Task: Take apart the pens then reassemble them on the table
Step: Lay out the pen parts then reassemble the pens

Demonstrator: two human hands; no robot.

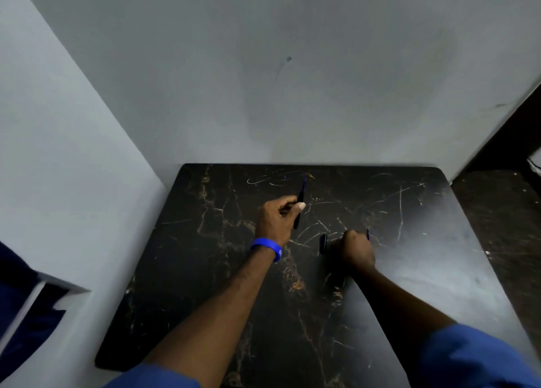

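My left hand, with a blue wristband, is shut on a dark blue pen that points away from me, its tip sticking out above the thumb. My right hand rests low on the black marble-patterned table with its fingers closed. A thin blue pen part pokes up from that fist. A short dark blue piece, perhaps a cap, lies on the table just left of the right hand. Whether the right hand touches this piece is hard to tell.
The table stands in a corner between grey walls at the back and left. A darker surface adjoins the table's right edge. Dark blue fabric shows at the lower left.
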